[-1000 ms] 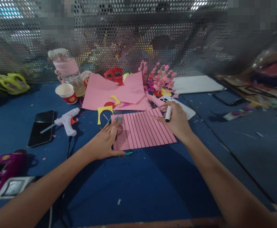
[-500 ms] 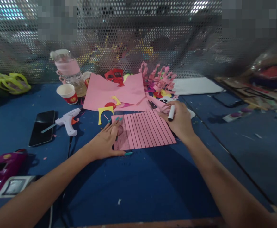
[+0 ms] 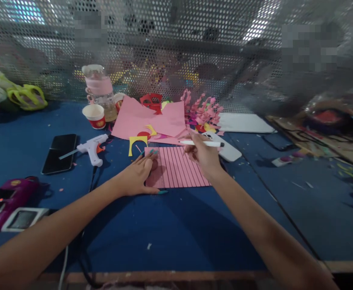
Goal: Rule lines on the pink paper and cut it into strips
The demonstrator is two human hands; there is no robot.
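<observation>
My left hand [image 3: 137, 173] lies flat, fingers apart, on the left end of the pink lined paper [image 3: 185, 173]. The paper is in the middle of the blue tabletop [image 3: 179, 233], on the near side of a bigger pink sheet [image 3: 152, 119]. A clear ruler [image 3: 158, 171] seems to be under that hand. My right hand [image 3: 205, 155] is pinched around a white marker [image 3: 213, 143], over the far right part of the paper. The marker points left, and I can't tell if its tip touches anything. Lots of dark lines are on the paper, from the middle to the right, so I think most of it is done. I see no lines on the left end, so that bit looks undone, but my hand hides some.
</observation>
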